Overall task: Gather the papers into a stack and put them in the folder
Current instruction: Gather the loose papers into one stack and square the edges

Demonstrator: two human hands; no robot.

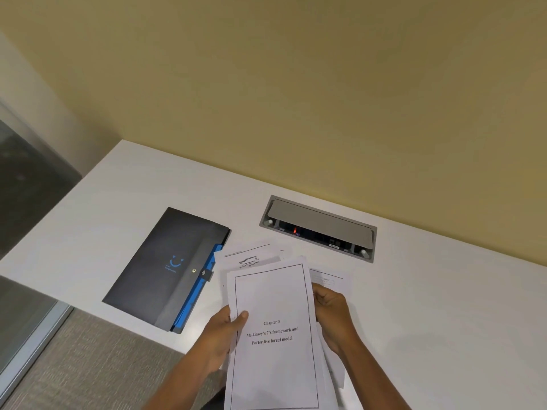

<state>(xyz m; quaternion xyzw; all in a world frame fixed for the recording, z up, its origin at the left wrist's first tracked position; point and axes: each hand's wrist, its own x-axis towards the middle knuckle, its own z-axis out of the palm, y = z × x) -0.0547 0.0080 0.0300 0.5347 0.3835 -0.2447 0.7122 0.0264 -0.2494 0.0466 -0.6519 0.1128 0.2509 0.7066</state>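
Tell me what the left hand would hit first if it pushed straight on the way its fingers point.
The left hand points right, across the page: it would meet the stack of papers that it already grips, then probably the right hand behind; depth is unclear.

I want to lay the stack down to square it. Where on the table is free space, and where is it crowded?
Free: the wide bare table right of the right hand, below the cable box; also the strip behind the folder toward the wall. Crowded: between folder and cable box, where loose sheets lie behind the held stack, which the left hand also grips.
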